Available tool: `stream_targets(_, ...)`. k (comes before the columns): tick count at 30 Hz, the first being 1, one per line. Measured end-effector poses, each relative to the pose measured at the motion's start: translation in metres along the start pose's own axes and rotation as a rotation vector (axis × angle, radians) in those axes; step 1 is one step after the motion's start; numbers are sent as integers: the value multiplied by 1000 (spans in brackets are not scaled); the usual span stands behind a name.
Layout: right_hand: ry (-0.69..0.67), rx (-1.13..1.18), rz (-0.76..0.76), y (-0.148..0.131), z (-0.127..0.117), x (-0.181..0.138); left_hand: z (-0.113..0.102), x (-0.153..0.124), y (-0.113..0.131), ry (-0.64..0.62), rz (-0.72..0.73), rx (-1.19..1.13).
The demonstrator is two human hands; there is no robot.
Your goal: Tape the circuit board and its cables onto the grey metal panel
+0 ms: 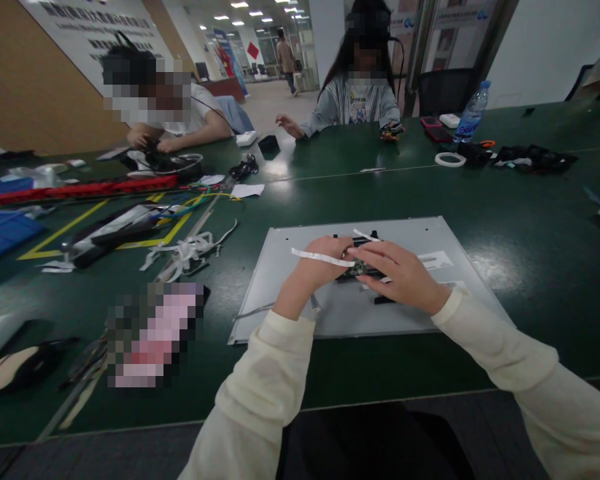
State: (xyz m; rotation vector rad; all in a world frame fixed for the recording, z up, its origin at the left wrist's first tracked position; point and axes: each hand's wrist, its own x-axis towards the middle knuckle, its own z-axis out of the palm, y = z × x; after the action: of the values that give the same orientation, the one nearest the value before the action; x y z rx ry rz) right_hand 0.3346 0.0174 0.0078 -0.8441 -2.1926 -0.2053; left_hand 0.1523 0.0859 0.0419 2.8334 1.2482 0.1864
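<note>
A small green circuit board [361, 268] with black parts around it lies on a light grey panel [275, 283] in front of me. My left hand [317, 263] bends over the board's left side, its fingers closed together; what they pinch is hidden. A narrow white strip [321, 257] crosses over the left hand, its right end near the board. My right hand [403, 272] reaches in from the right with fingers apart, the index fingertip meeting the left fingertips and the thumb lower, close to the board. A second white strip [366, 235] shows behind the right fingers.
Left of the panel lie a tangle of white strips [187, 257], a phone [163, 333] and a computer mouse [17, 367]. A water bottle [473, 113] and a tape roll [450, 159] stand at the back right. Two people sit across the green table [545, 253].
</note>
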Motion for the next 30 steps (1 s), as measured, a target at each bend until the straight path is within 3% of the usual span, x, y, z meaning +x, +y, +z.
stream_targets(4,53,-16,-49,-4,3,2,0,0,11,-59,69,-35)
stream_targets(10,103,45,-49,-1,2,1,5,2,13,-30,92,-27)
stream_targets(15,178,49,-64,-3,1,2,6,3,4,-10,53,-18)
stream_targets(18,242,52,-24,-2,0,1,-1,-1,-11,75,-20,-52)
stream_targets(24,223,-49,112,4,-3,-5,-11,-40,-33,285,-249,-153)
stream_targets(30,49,-256,44,-4,-3,8,3,-94,-12,279,-250,-168)
